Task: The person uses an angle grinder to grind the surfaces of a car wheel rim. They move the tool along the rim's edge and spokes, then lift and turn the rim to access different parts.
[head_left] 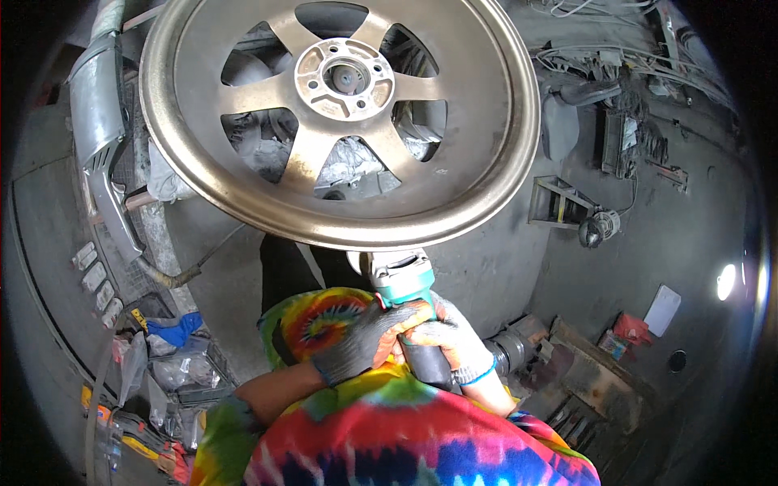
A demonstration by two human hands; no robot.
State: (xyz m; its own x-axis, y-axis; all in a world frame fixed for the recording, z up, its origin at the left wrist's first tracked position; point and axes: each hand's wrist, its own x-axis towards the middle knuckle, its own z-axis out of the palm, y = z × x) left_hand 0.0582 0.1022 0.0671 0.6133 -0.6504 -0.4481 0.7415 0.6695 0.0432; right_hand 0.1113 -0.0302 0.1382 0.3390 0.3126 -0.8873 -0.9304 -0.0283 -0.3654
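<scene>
A teal and black angle grinder (408, 283) is held close against my tie-dye shirt, its silver head pointing toward the wheel. My left hand (369, 336), in a grey glove with orange palm, closes round the grinder's body. Opposite it, my right hand (450, 336), gloved alike, wraps the same body from the right. Just beyond the grinder's head stands a large bronze-coloured wheel rim (344, 231) with several spokes and a bolt-holed hub (344, 78). The rim hides part of the grinder's head, so I cannot tell whether they touch.
At far left is a silver heat-gun-like or exhaust-shaped metal part (99, 105) on a rack. Below it lie plastic bags and a dark crate (194, 368). On the right are a metal bracket (559, 202), hanging cables (600, 57), a white panel (663, 310) and a worn bench (604, 373).
</scene>
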